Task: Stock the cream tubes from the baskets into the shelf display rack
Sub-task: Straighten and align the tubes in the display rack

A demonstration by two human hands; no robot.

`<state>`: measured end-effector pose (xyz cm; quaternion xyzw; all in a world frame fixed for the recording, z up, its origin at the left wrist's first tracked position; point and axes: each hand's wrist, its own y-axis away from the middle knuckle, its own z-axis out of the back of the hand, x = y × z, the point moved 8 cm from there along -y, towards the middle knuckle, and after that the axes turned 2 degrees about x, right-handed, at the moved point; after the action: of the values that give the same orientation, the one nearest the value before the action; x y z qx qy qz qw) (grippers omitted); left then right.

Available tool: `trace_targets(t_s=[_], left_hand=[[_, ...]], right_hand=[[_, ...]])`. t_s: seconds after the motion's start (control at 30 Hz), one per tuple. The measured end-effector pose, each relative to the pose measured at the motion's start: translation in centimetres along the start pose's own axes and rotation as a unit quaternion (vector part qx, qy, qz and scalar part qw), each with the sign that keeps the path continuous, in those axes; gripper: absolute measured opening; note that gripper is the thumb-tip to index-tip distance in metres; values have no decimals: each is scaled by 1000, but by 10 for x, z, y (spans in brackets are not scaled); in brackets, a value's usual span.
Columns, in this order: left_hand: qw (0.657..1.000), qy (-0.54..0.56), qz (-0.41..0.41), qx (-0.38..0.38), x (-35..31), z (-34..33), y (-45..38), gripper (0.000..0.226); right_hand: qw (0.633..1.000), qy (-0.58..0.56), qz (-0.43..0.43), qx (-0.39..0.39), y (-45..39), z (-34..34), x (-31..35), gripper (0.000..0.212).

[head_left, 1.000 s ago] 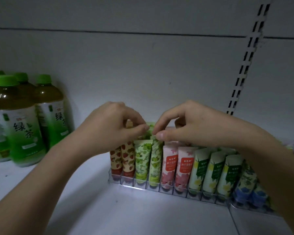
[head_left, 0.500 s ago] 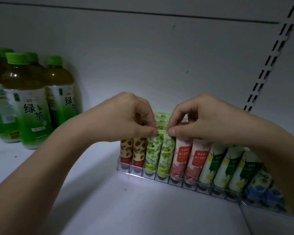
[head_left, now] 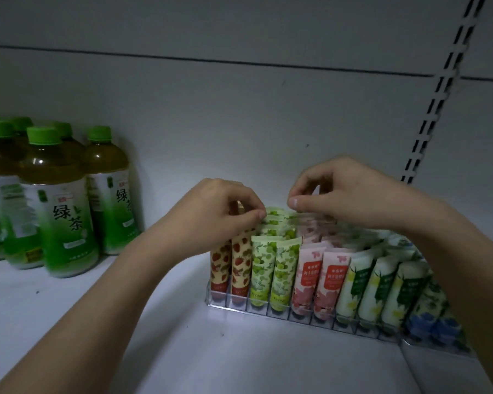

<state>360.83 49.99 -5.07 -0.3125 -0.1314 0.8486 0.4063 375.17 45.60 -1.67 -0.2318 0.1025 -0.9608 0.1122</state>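
A clear display rack (head_left: 279, 310) stands on the white shelf with rows of upright cream tubes: strawberry (head_left: 241, 265), green (head_left: 273, 268), pink (head_left: 319, 277), white-and-green (head_left: 379, 291) and blue-flowered (head_left: 433, 314). My left hand (head_left: 219, 211) is curled over the back of the strawberry and green rows. Its thumb and fingers pinch the top edge of a rear green tube (head_left: 276, 215). Just above the rear pink tubes, my right hand (head_left: 342, 194) hovers with fingers curled and thumb against forefinger. Nothing shows between them.
Several green tea bottles (head_left: 60, 217) stand at the left of the shelf. A slotted shelf upright (head_left: 439, 89) runs up the back wall at the right. Another clear rack edge (head_left: 427, 348) adjoins at the lower right. The white shelf floor (head_left: 211, 351) lies in front.
Both hands were pinching the green tube tops together. My right hand has since come off them and risen to the right, while my left hand stays at the green row. The view shifted.
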Motion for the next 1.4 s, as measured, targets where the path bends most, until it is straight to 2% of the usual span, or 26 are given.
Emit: trace_targets(t_s=[0.13,0.4,0.6,0.8,0.93,1.1,1.3,1.4], left_hand=[[1000,-19,-1,24,2,-12,-1,14],[999,-7,38,24,8,-14,-3,10],[1000,-13,24,12,5,-15,-2,12],[998,-48,-9,-43,-2,-13,-4,21],[996,-86,19,-13,4,-19,-6,39],[997,-60,40,20,8,-22,-5,42],[998,-47,32,18,8,-20,-4,50],[997,-69,28,-9,9,-14,-5,57]], right_hand=[[996,48,2,71,-8,-14,6,5],[993,64,-8,103,-12,-28,-7,4],[995,39,-14,90,-16,-30,-12,6],[997,81,-4,8,-21,-14,-18,6],[997,68,-18,30,-22,-21,-25,4],[996,78,-26,27,-23,-22,-27,9],[996,80,-30,22,-24,-23,-30,10],[995,93,-20,-5,-25,-17,-28,11]])
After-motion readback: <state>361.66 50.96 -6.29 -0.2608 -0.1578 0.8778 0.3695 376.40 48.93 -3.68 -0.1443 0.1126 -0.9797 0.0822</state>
